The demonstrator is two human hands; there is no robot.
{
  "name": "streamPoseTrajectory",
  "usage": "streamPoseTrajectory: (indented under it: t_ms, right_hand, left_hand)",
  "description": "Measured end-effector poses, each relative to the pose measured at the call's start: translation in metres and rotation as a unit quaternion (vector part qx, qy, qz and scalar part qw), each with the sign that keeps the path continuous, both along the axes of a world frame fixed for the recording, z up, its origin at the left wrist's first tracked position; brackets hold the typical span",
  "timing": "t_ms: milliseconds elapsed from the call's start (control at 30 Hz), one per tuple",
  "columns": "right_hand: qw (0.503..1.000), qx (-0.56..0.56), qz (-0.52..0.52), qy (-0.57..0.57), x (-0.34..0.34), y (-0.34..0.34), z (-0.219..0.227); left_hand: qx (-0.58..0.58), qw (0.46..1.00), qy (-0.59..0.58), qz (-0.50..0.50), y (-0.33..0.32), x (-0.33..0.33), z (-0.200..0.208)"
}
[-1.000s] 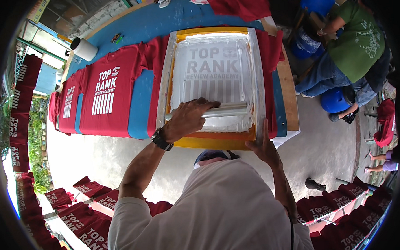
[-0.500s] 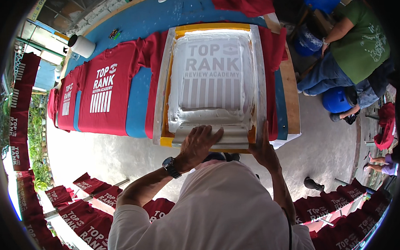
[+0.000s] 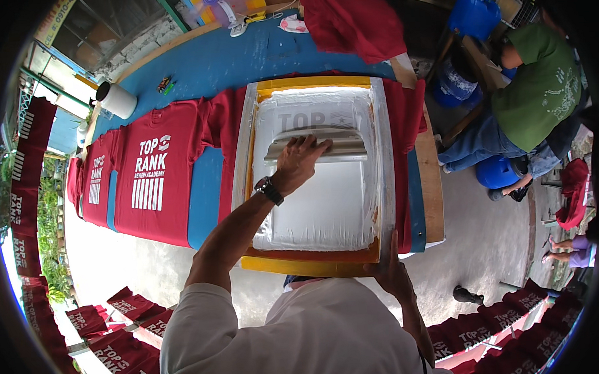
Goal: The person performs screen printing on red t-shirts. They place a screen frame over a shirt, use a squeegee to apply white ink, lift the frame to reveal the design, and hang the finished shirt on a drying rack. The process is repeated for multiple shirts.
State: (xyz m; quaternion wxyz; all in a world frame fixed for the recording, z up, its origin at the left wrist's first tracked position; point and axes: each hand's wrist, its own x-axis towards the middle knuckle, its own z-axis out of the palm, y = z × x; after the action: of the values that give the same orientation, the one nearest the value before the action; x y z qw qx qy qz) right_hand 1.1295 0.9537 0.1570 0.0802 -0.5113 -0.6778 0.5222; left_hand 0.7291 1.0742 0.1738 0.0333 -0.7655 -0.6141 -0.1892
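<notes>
1. On the left of the bench (image 3: 226, 67), the printed red shirt (image 3: 154, 136) lies flat as it did half a second ago, though the whole bench now sits lower in view.
2. The left hand (image 3: 298, 162) is now in the far half of the screen frame (image 3: 302, 265), whereas it was at the near rail; its fingers curl over the squeegee (image 3: 348, 147) and grip it.
3. The squeegee has shifted with that hand, from the near rail to inside the frame, closer to the far rail.
4. White ink (image 3: 310, 206) now hides the stripes and lower lettering that showed earlier; beyond the squeegee, the design's (image 3: 297, 120) top line stays visible.
5. The right hand (image 3: 391, 275) stays at the frame's near right corner, thumb by the near rail, fingers along the right rail's outer side; I cannot tell whether they close beneath.
6. Past the bench's right edge, the co-worker (image 3: 537, 90) in green remains bent over.
7. The frame lies toward the bench's right edge, over another red shirt (image 3: 408, 114); its long axis runs from near to far.
8. The squeegee's long axis runs left to right, parallel to the near and far rails, its ends pointing at the side rails and its broad metal face visible.
</notes>
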Motion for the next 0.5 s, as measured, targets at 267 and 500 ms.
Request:
streamPoseTrajectory:
  t_ms: [267, 500]
  right_hand:
    - [0.999, 0.033, -0.003, -0.020, -0.003, 0.001, 0.008]
    - [0.998, 0.057, 0.006, -0.020, -0.006, 0.003, 0.013]
  left_hand:
    - [-0.044, 0.999, 0.026, 0.002, 0.107, -0.052, 0.003]
    - [-0.084, 0.996, -0.008, -0.028, 0.104, -0.078, 0.034]
